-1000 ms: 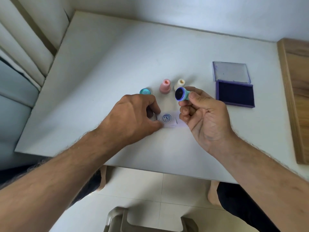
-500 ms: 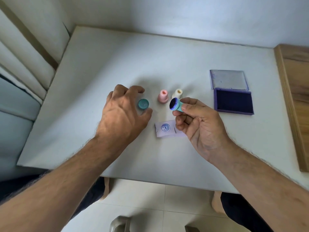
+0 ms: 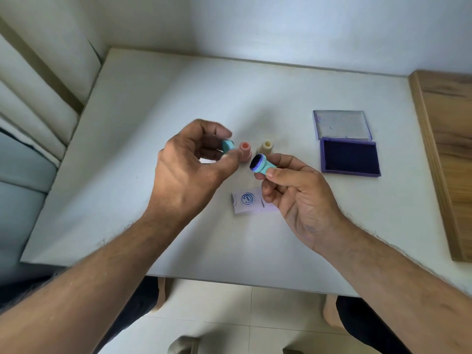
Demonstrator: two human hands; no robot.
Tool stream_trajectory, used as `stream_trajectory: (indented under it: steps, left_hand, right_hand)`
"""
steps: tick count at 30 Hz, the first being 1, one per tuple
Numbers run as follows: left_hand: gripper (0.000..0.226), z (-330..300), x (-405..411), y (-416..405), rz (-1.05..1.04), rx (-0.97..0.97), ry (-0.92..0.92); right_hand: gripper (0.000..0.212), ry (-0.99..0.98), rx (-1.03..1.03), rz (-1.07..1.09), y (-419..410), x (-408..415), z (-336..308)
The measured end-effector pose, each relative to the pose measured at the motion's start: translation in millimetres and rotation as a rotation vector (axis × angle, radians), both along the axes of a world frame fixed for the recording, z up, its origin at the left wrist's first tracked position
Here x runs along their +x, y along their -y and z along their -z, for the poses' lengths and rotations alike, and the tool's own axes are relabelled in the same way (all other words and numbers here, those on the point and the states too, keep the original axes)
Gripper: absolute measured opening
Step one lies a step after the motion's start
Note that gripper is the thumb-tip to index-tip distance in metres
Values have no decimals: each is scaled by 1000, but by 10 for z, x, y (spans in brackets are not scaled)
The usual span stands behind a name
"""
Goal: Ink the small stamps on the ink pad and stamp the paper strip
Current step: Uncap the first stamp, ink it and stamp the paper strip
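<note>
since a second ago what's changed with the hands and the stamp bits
The left hand let go of the paper strip, reached up-left to the teal cap on the table and lifted it, now pinching it. Unchanged: the right hand holds the teal stamp, inked face up-left; the pink stamp, cream stamp and ink pad stay put.

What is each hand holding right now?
Left hand: pinching the teal cap.
Right hand: gripping the teal stamp, inky face up.
</note>
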State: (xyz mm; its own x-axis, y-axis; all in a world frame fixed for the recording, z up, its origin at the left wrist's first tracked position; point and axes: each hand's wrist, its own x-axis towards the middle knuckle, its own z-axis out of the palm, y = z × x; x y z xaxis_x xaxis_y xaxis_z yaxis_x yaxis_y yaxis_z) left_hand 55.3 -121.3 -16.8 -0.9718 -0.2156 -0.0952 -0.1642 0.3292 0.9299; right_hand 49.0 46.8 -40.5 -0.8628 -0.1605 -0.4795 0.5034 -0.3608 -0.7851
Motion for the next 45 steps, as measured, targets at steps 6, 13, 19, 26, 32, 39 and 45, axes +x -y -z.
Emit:
stream_trajectory:
  steps: [6, 13, 19, 26, 32, 39, 45]
  left_hand:
    - [16, 9, -55, -73, -9, 355, -57]
    - [13, 79, 14, -131, 36, 462, -38]
    - [16, 110, 77, -172, 138, 482, -40]
    - [26, 127, 80, -119, 254, 232, -44]
    - [23, 121, 9, -7, 294, -35, -117]
    - [24, 135, 5, 23, 359, 61, -108]
    - [31, 89, -4, 53, 433, -215, -338]
  right_hand:
    - [30, -23, -43, 13, -22, 15, 34]
    - [31, -44, -72, -12, -36, 14, 69]
    - [30, -56, -70, -19, -39, 11, 75]
    - [30, -60, -77, 5, -23, 21, 91]
    - [26, -87, 23, -22, -27, 31, 84]
    - [22, -95, 6, -4, -53, 58, 79]
    - [18, -86, 24, -24, -66, 34, 102]
